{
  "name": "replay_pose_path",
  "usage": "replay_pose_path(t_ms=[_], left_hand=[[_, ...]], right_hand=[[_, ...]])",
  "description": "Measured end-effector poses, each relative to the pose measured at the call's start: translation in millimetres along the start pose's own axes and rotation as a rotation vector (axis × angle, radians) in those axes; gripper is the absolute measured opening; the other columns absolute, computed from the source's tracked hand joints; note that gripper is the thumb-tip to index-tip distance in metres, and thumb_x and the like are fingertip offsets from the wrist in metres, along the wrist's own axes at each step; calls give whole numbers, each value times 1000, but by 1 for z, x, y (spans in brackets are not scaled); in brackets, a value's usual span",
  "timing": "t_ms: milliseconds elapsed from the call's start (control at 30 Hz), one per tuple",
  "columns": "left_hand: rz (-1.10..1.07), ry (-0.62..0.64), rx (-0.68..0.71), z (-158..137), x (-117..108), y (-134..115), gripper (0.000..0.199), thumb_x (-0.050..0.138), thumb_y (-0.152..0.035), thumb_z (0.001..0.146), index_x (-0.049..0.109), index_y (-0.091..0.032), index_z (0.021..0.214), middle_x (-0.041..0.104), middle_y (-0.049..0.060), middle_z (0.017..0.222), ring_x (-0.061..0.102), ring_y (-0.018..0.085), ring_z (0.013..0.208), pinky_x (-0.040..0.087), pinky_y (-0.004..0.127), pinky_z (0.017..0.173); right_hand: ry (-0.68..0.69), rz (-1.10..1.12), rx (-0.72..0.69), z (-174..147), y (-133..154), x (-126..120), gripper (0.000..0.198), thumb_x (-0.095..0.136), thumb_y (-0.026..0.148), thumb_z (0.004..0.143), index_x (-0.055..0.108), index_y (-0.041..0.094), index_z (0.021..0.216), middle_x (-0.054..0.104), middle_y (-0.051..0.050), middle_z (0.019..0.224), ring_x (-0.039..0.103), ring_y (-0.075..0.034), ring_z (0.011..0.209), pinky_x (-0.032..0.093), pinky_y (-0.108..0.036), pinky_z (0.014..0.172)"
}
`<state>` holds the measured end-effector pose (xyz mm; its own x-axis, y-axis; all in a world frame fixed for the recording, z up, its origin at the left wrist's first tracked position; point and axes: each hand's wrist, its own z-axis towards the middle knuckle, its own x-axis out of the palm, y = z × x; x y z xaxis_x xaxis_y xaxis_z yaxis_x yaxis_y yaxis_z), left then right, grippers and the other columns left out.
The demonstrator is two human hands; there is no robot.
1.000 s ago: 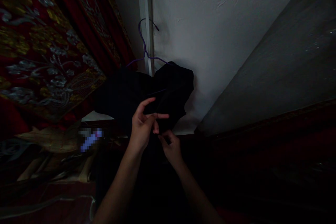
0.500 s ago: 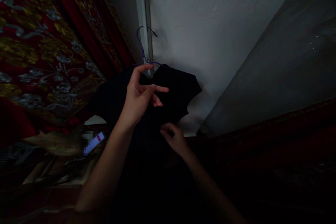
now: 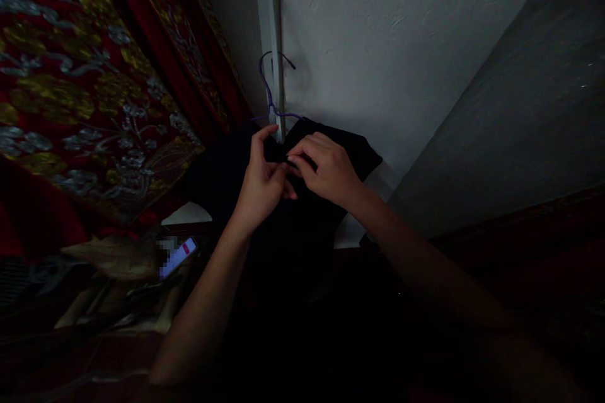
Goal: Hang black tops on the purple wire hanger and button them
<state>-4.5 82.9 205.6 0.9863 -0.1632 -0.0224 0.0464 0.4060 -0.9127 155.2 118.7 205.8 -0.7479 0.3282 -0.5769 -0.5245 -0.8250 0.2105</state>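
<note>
A dark, nearly black shirt [image 3: 302, 227] hangs on a purple hanger [image 3: 270, 91] hooked at a pale upright strip. My left hand [image 3: 265, 186] is at the front of the shirt just below the neck opening, thumb and middle finger closed on the cloth, index finger raised and bent. My right hand [image 3: 326, 167] meets it from the right, thumb and forefinger pinched at the same spot. The fingertips of both hands nearly touch. Darkness hides any small detail between them, and the lower part of the shirt fades into shadow.
Red cloth [image 3: 94, 75] with gold and silver embroidery hangs at left. Below it, a lit phone [image 3: 178, 257] lies among wooden items [image 3: 113, 258]. Behind the shirt rises a grey-white wall [image 3: 378, 44], with a translucent sheet [image 3: 520, 119] at right.
My right hand has come up from low on the shirt to the fingertips of my left hand. The view has shifted slightly; my left hand stays by the neck opening.
</note>
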Motion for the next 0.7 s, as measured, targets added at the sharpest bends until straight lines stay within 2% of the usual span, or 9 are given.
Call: replay_pose_path(t_ms=[67, 167, 300, 400, 500, 533, 600, 667, 700], left_hand=[[-21, -2, -3, 5, 0, 10, 75, 58, -12, 88, 26, -27, 154, 66, -4, 73, 60, 10, 39, 45, 18, 39], [19, 12, -45, 3, 4, 31, 85, 54, -10, 86, 16, -27, 160, 71, -1, 76, 60, 11, 40, 47, 19, 40], [297, 62, -93, -32, 12, 69, 94, 46, -3, 81, 11, -32, 164, 76, 2, 87, 65, 12, 51, 54, 23, 53], [573, 70, -90, -67, 16, 96, 93, 45, -2, 83, 15, -32, 165, 76, 3, 90, 71, 16, 67, 56, 28, 68], [637, 68, -119, -85, 14, 112, 80, 47, -13, 95, 12, -29, 165, 75, 3, 85, 68, 18, 64, 53, 30, 67], [622, 18, -90, -83, 12, 113, 76, 49, -21, 98, 13, -28, 165, 74, 3, 87, 67, 18, 64, 52, 30, 67], [593, -175, 61, -69, 7, 111, 74, 58, -35, 98, 22, -27, 163, 71, 8, 103, 67, 20, 77, 53, 33, 75], [578, -402, 255, -43, 1, 103, 78, 71, -40, 89, 34, -25, 157, 64, 13, 123, 63, 24, 100, 51, 38, 89], [562, -481, 322, -28, -3, 98, 82, 76, -39, 84, 37, -24, 155, 60, 14, 128, 60, 26, 108, 49, 39, 93]], right_hand=[[-69, 1, -21, 0, 1, 4, 16, 53, 18, 97, 63, 20, 84, 65, -5, 84, 58, -22, 87, 47, -38, 82], [-260, 61, 3, 7, 3, -1, 15, 53, 22, 98, 63, 20, 87, 65, -4, 85, 61, -21, 87, 49, -37, 83], [-597, 215, 130, 12, -8, -32, 14, 60, 31, 97, 66, 22, 87, 64, -1, 82, 62, -19, 83, 50, -34, 80], [-746, 372, 259, -5, -29, -62, 10, 68, 29, 92, 69, 23, 84, 63, 0, 77, 62, -17, 77, 51, -33, 80], [-820, 724, 435, -38, -47, -80, 13, 66, 23, 91, 70, 24, 79, 67, 0, 78, 67, -16, 81, 54, -30, 87], [-841, 872, 508, -51, -50, -82, 16, 61, 21, 93, 70, 23, 80, 69, -1, 80, 69, -16, 85, 55, -29, 90], [-891, 1135, 687, -78, -51, -76, 25, 50, 20, 97, 71, 21, 83, 72, -2, 82, 71, -14, 89, 56, -27, 93], [-901, 1302, 891, -106, -46, -62, 30, 45, 20, 98, 70, 21, 80, 72, -1, 76, 73, -13, 80, 60, -25, 84], [-858, 1356, 988, -119, -42, -52, 30, 47, 20, 97, 68, 22, 75, 70, 0, 69, 72, -13, 71, 61, -24, 76]])
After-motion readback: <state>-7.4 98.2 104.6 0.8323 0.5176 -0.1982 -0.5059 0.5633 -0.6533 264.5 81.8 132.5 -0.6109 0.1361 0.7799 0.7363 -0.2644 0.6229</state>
